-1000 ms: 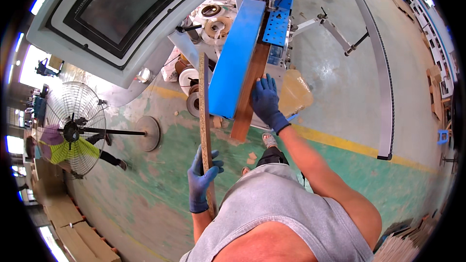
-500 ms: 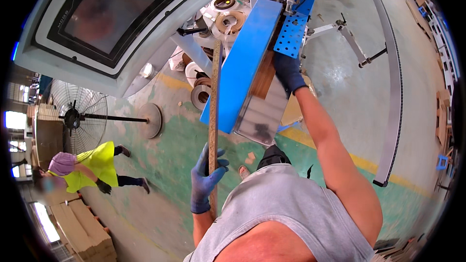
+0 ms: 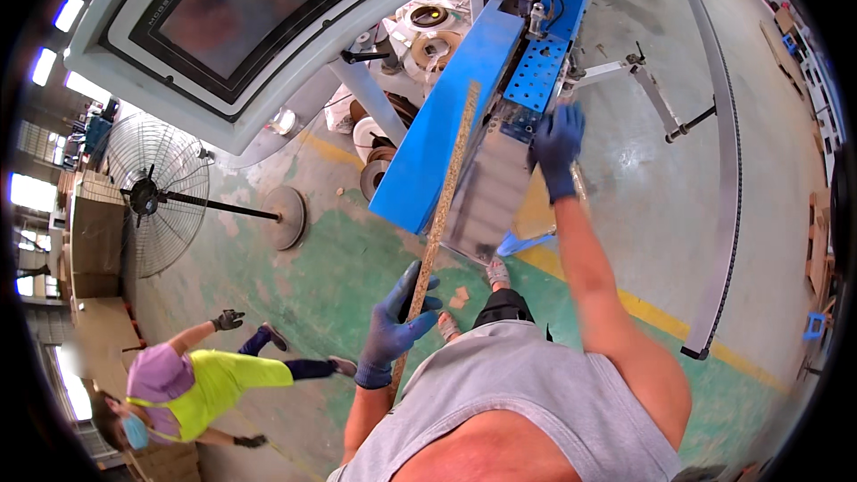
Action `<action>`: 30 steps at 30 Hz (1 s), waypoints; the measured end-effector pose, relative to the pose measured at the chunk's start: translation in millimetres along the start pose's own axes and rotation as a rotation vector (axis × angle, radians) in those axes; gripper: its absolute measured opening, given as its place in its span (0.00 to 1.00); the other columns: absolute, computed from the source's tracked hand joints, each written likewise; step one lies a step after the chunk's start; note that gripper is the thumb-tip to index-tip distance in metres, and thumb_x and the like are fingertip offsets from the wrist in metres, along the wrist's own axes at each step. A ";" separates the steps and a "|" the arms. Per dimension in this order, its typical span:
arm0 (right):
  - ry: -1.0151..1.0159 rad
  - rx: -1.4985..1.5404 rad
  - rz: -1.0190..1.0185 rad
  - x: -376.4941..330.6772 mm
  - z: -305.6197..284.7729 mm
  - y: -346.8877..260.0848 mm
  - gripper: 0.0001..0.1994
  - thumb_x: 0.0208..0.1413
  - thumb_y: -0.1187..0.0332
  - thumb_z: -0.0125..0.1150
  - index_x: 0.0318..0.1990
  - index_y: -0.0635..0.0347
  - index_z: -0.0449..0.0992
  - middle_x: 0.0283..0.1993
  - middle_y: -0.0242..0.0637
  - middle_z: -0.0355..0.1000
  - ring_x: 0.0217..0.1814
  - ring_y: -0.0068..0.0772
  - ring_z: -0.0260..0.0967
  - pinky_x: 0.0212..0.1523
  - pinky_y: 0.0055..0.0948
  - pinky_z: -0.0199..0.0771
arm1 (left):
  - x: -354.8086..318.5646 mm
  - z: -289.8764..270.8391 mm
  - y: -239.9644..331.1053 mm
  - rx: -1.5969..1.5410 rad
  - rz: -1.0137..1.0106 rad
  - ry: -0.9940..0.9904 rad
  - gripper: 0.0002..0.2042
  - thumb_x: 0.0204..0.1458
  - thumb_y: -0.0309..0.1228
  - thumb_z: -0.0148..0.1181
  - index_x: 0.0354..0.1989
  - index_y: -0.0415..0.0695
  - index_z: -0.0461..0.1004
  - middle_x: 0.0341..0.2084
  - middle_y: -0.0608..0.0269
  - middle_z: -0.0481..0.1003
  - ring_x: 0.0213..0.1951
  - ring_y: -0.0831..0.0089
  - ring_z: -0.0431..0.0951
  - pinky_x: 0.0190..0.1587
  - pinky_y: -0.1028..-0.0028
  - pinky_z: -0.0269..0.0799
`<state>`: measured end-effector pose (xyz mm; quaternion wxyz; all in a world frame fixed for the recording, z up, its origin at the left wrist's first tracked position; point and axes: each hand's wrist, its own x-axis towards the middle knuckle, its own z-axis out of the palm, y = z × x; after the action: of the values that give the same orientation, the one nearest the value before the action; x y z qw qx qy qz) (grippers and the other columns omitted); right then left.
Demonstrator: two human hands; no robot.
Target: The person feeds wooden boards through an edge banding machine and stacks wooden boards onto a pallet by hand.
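My left hand (image 3: 390, 330), in a blue-grey glove, is closed round the lower part of a long, narrow chipboard panel (image 3: 446, 187). The panel is seen edge-on and slants up to the right, its far end in front of the long blue machine cover (image 3: 455, 107). My right hand (image 3: 560, 145), in a dark blue glove, holds nothing, its fingers stretched forward. It hovers at the right side of the machine's smooth metal bed (image 3: 489, 192), just below the blue plate with holes (image 3: 537, 73).
A control screen (image 3: 259, 13) fills the upper left. Rolls of edging tape (image 3: 435, 49) lie behind the blue cover. A floor fan (image 3: 147, 196) and a person in a yellow apron (image 3: 223, 384) are at left. A long metal rail (image 3: 725, 170) curves down the right.
The chipboard panel has tilted right, over the blue cover. My right hand has come off the brown wood-grain piece, which no longer shows on the bed. The person at left has moved nearer.
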<state>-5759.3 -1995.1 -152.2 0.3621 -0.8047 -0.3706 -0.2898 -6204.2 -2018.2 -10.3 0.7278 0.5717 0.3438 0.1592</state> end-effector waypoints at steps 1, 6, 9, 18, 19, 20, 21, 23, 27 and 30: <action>0.020 0.098 0.019 -22.3 -32.7 -25.3 0.20 0.54 0.73 0.60 0.56 0.68 0.74 0.54 0.56 0.73 0.58 0.63 0.67 0.62 0.53 0.65 | -0.8 0.0 -3.2 0.001 0.006 -0.021 0.40 0.50 0.16 0.60 0.75 0.40 0.53 0.59 0.53 0.73 0.45 0.75 0.79 0.52 0.72 0.76; -0.507 0.966 0.605 -135.0 -145.7 -125.0 0.09 0.61 0.72 0.62 0.45 0.68 0.78 0.44 0.40 0.79 0.47 0.22 0.73 0.46 0.27 0.74 | 2.9 -2.5 -13.2 0.035 -0.004 -0.150 0.39 0.52 0.19 0.62 0.75 0.39 0.53 0.61 0.51 0.71 0.49 0.70 0.79 0.52 0.68 0.77; -0.640 1.425 1.034 -153.0 -182.9 -180.1 0.14 0.66 0.69 0.61 0.55 0.66 0.78 0.48 0.31 0.78 0.52 0.18 0.72 0.53 0.23 0.76 | 11.7 -8.4 -33.5 -0.088 -0.025 -0.249 0.38 0.55 0.24 0.64 0.74 0.37 0.54 0.61 0.49 0.71 0.52 0.66 0.79 0.53 0.65 0.77; -0.537 1.045 1.070 -205.0 -143.6 -166.1 0.12 0.58 0.67 0.67 0.45 0.65 0.79 0.33 0.29 0.77 0.33 0.26 0.75 0.36 0.30 0.78 | 18.2 -29.1 -48.6 0.178 -0.030 -0.227 0.26 0.62 0.35 0.61 0.65 0.31 0.68 0.51 0.61 0.77 0.52 0.77 0.75 0.56 0.74 0.71; -0.485 0.868 0.949 -205.9 -137.0 -163.5 0.12 0.55 0.66 0.69 0.43 0.64 0.80 0.30 0.33 0.77 0.30 0.33 0.75 0.33 0.32 0.77 | 9.4 -35.9 -50.5 0.126 -0.093 -0.219 0.28 0.60 0.35 0.62 0.65 0.31 0.68 0.50 0.62 0.78 0.49 0.77 0.76 0.54 0.74 0.72; -0.487 0.872 0.943 -196.7 -132.5 -165.8 0.12 0.55 0.66 0.69 0.43 0.64 0.80 0.30 0.33 0.77 0.30 0.33 0.75 0.33 0.32 0.77 | -1.6 -45.6 -54.3 0.075 -0.158 -0.211 0.29 0.59 0.34 0.64 0.66 0.31 0.67 0.48 0.62 0.79 0.46 0.78 0.76 0.51 0.74 0.73; -0.492 0.648 0.823 -178.3 -128.2 -162.6 0.12 0.54 0.66 0.68 0.41 0.64 0.79 0.27 0.40 0.77 0.29 0.41 0.75 0.33 0.37 0.76 | -10.4 -57.3 -60.9 0.077 -0.151 -0.231 0.29 0.59 0.34 0.64 0.66 0.31 0.67 0.48 0.62 0.79 0.46 0.78 0.76 0.51 0.74 0.73; -0.486 0.431 0.703 -148.9 -112.4 -156.7 0.11 0.52 0.66 0.68 0.38 0.64 0.78 0.25 0.46 0.76 0.28 0.50 0.75 0.32 0.42 0.76 | -40.2 -82.2 -75.6 0.044 -0.316 -0.303 0.29 0.57 0.34 0.66 0.64 0.30 0.68 0.47 0.62 0.79 0.45 0.78 0.77 0.50 0.75 0.74; -0.297 0.234 0.435 -116.5 -71.8 -141.8 0.09 0.53 0.65 0.62 0.34 0.62 0.77 0.27 0.54 0.75 0.32 0.58 0.75 0.35 0.52 0.75 | -56.7 -93.2 -107.1 -0.040 -0.369 -0.195 0.27 0.56 0.33 0.67 0.61 0.31 0.72 0.46 0.64 0.79 0.43 0.79 0.78 0.46 0.75 0.75; -0.403 0.081 0.355 -99.5 -64.7 -131.6 0.10 0.55 0.63 0.61 0.34 0.60 0.78 0.30 0.53 0.76 0.34 0.58 0.76 0.36 0.54 0.75 | -41.1 -80.7 -118.8 -0.045 -0.204 -0.059 0.24 0.56 0.34 0.67 0.57 0.30 0.75 0.42 0.65 0.80 0.39 0.78 0.79 0.42 0.74 0.78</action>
<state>-5933.7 -2024.3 -140.0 0.3578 -0.8835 -0.2996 -0.0406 -6307.8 -2020.7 -117.9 0.7626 0.5217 0.3749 0.0751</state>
